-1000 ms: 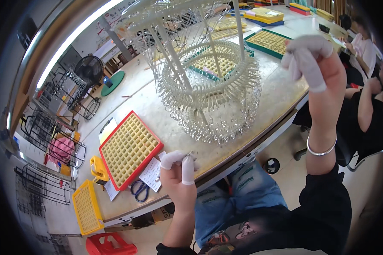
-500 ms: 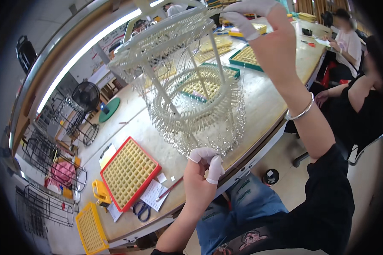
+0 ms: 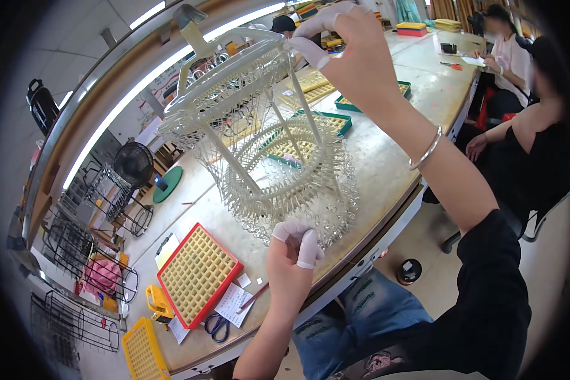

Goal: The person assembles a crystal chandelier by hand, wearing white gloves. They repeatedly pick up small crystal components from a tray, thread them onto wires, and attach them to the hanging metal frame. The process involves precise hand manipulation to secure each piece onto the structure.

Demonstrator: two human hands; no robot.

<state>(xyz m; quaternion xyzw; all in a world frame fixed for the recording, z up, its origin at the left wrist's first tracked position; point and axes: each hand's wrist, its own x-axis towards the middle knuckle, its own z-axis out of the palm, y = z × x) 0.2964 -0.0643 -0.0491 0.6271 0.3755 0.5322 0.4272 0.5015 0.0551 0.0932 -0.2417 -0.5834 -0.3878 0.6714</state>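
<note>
Head fisheye, facing down across worktable (image 3: 380,164), near; dark rim hard to read.

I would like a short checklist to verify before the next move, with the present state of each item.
1. White finger cots on left hand and right hand: ok.
2. Left hand holding a small piece: cannot tell, too small.
3. Right hand touching the white hook rack at its upper frame: cannot tell.
4. Blue-handled scissors apart from both hands: ok.
5. Red-framed tray fully on the table: ok.
</note>
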